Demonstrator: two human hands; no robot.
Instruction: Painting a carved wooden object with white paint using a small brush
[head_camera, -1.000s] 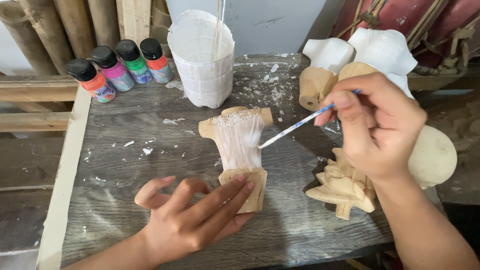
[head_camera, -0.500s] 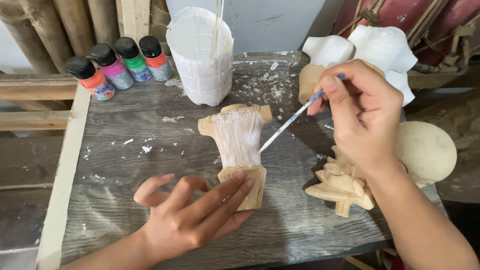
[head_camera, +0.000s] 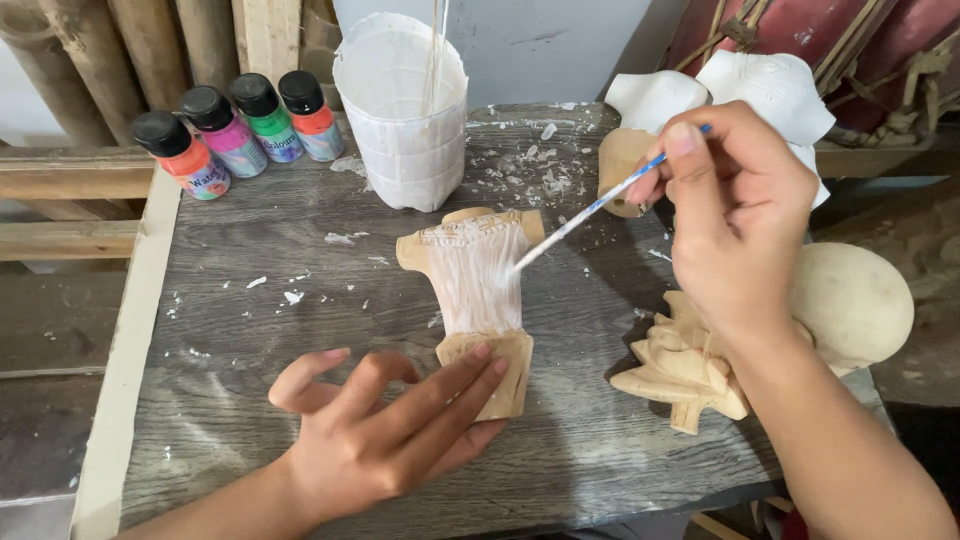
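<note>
A carved wooden figure (head_camera: 478, 290) lies flat on the grey wooden table (head_camera: 240, 330), its upper part streaked with white paint. My left hand (head_camera: 385, 425) presses its fingers on the bare lower end of the figure. My right hand (head_camera: 735, 215) grips a thin paintbrush (head_camera: 590, 212), whose tip touches the figure's painted right side. A white paint-covered cup (head_camera: 403, 110) with sticks in it stands just behind the figure.
Several small paint bottles (head_camera: 235, 135) with black caps stand at the back left. At the right lie a carved leaf-like wooden piece (head_camera: 680, 365), a round wooden piece (head_camera: 855, 300) and white-painted carvings (head_camera: 770, 85). White flakes dot the table. Bamboo poles lean behind.
My right hand has drawn the brush up and back along the figure's right side. My left hand has stayed pressed on the lower end.
</note>
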